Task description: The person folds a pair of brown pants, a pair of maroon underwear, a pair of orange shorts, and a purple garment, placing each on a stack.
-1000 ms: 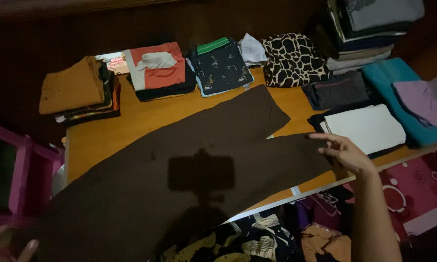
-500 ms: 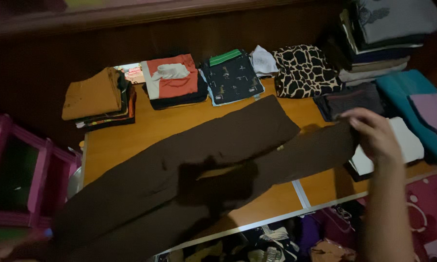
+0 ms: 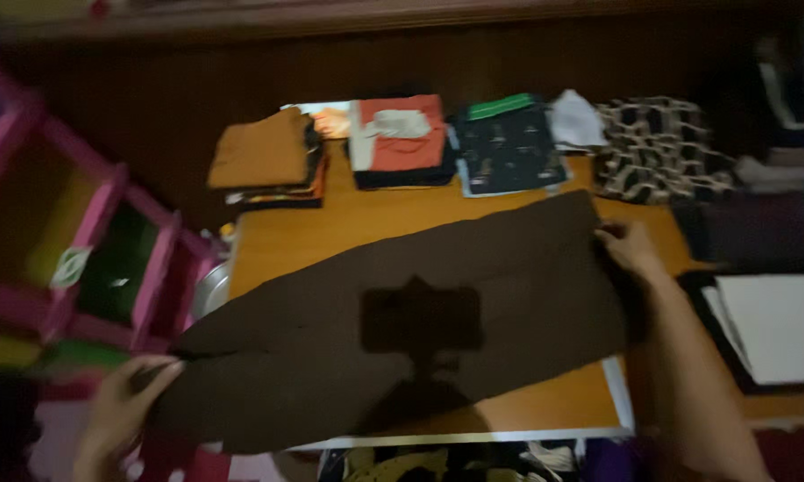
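A pair of dark brown trousers [image 3: 420, 303] lies stretched across an orange-brown wooden table [image 3: 357, 223], its two legs lying one on top of the other. My right hand [image 3: 629, 250] grips the leg ends at the right. My left hand [image 3: 125, 397] holds the waist end at the lower left, past the table's corner. The image is blurred.
Folded clothes line the table's far edge: an orange-brown stack [image 3: 263, 156], a red and grey stack [image 3: 402, 138], a dark patterned piece [image 3: 509, 147], an animal-print piece [image 3: 661, 147]. A white folded cloth [image 3: 777, 326] lies at the right. A pink shelf unit [image 3: 98, 259] stands left.
My right hand carried one trouser leg over onto the other, so the legs now lie together. The view swung left, bringing my left hand and the pink shelf into sight.
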